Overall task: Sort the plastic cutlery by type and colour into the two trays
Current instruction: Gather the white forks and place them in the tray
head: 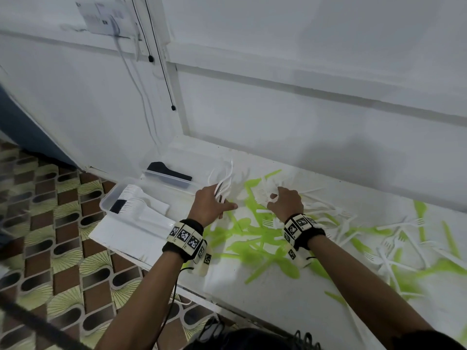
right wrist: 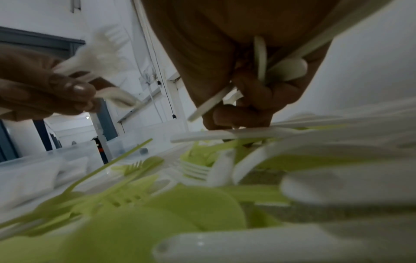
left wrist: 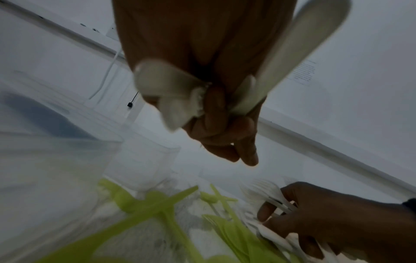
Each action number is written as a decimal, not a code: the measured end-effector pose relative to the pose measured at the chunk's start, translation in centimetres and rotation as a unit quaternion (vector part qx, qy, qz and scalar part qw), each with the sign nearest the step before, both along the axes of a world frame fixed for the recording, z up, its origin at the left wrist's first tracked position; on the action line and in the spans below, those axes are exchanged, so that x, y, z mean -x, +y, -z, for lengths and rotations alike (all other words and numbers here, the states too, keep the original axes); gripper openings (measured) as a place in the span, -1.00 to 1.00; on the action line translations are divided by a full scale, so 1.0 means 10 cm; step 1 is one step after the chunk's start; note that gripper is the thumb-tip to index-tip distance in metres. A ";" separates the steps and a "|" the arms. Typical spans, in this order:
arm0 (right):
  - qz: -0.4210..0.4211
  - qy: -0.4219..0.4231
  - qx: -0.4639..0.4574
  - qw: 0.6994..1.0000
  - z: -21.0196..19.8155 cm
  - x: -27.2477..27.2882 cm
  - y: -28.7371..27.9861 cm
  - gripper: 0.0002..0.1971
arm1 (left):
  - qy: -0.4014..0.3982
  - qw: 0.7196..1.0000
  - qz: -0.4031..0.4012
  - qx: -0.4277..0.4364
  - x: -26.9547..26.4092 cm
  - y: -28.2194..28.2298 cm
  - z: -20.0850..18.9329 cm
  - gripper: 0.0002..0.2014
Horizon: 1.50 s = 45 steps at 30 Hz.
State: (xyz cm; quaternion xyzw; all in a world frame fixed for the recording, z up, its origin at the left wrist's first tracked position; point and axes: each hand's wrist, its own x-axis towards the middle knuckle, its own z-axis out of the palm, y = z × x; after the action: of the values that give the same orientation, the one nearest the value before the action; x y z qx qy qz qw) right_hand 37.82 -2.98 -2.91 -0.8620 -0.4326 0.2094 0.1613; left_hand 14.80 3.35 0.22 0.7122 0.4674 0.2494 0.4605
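Hands are both gripping white forks: left hand [head: 211, 202] fingers curling round a splayed bunch beside the tray [head: 108, 198], right hand [head: 284, 202] pinching more over the mixed pile [head: 252, 238], risking slipped or snagged green pieces.

**Clearance and obstructions**

Green and white cutlery [head: 255, 238] litters the table [head: 290, 296] centre and right. The near tray [head: 107, 200] and far tray [head: 149, 173] block the left end. The wall [head: 303, 109] closes the far edge. The near table strip lies bare.

A home room: patterned floor tiles [head: 63, 223] beside a white panelled wall [head: 303, 109] (cables hanging down it).
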 end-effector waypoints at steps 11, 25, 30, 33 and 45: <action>0.059 0.128 -0.180 0.974 0.01 0.05 -0.19 -0.89 | -0.099 0.987 -0.017 0.125 -0.18 -0.04 0.20 -0.66; 0.080 0.258 -0.321 0.908 -0.28 -0.11 -0.55 -0.80 | -0.106 0.988 0.052 0.098 -0.82 -0.13 0.25 -0.71; 0.058 0.232 -0.274 0.932 -0.14 -0.08 -0.74 -0.81 | -0.111 0.979 0.071 0.157 -1.10 -0.24 0.09 -0.78; 0.044 0.208 -0.270 0.939 -0.06 -0.03 -0.78 -0.81 | -0.105 0.977 0.072 0.171 -1.17 -0.30 0.11 -0.72; 0.064 0.173 -0.193 0.964 -0.09 0.10 -0.68 -0.64 | -0.131 0.971 -0.037 0.196 -0.95 -0.36 0.23 -0.70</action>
State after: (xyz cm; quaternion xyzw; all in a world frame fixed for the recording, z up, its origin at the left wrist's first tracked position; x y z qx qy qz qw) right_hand 36.79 -9.78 -1.96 -0.7906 -0.3746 0.2572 0.4105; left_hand 24.28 -0.28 -2.11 0.5512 0.4687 0.2611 0.6390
